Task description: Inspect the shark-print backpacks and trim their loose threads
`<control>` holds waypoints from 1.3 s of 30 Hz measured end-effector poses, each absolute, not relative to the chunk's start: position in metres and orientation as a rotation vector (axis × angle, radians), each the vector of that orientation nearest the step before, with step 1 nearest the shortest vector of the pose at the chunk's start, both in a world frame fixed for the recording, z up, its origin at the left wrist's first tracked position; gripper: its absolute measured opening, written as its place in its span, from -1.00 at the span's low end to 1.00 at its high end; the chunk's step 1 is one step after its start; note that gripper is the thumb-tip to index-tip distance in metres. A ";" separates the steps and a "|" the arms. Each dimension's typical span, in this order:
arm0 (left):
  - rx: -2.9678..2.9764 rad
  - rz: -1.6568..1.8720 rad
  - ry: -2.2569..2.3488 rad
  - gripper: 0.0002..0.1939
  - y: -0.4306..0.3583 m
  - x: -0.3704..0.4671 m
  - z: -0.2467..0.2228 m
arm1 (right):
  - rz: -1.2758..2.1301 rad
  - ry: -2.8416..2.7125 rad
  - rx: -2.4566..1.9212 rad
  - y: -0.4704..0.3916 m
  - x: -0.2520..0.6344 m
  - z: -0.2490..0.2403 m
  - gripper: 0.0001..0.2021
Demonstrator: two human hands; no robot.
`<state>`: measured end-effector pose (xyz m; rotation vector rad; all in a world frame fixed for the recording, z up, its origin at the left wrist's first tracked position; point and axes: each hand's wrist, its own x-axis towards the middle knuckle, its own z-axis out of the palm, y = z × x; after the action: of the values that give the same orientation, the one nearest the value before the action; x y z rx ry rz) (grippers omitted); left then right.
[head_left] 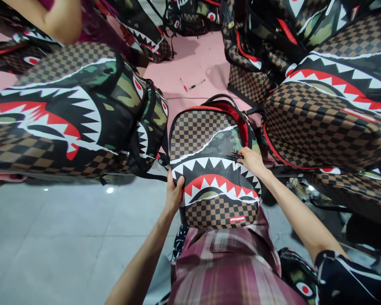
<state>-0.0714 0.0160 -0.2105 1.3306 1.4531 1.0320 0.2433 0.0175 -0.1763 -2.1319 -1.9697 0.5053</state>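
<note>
Head cam: shark-mouth backpack point(206, 186) sits at near edge of pink worktop point(203, 55), btwn L bag point(60, 112) & R bag point(320, 112), L hand point(174, 192) holding its side w/ thumb on front (other fingers mostly hidden, can't tell if spread), R hand point(252, 162) fingertips pinching small dark tool point(239, 156) at front.

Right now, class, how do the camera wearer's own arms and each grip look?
The right arm is bare up to a dark sleeve with white line markings. The left arm is bare as far as the picture shows. The left grip and right grip wear no gloves, with no watch or bracelet showing.
</note>
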 end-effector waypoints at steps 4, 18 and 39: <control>1.336 1.030 1.466 -0.33 0.017 -0.073 -0.212 | 0.554 -1.993 -2.079 0.015 0.244 -0.174 -0.81; 1.347 0.950 1.646 -0.41 0.016 -0.100 -0.220 | 1.036 -1.949 -1.640 -0.100 0.205 -0.158 -0.81; 2.410 0.276 1.450 -0.40 -0.001 0.077 -0.163 | 1.038 -1.386 -1.551 -0.119 0.191 -0.183 -0.86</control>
<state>0.0768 -0.0010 -0.1634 2.4103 1.4503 0.2757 0.1911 -0.1194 -0.1826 -1.5512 -1.3856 1.0378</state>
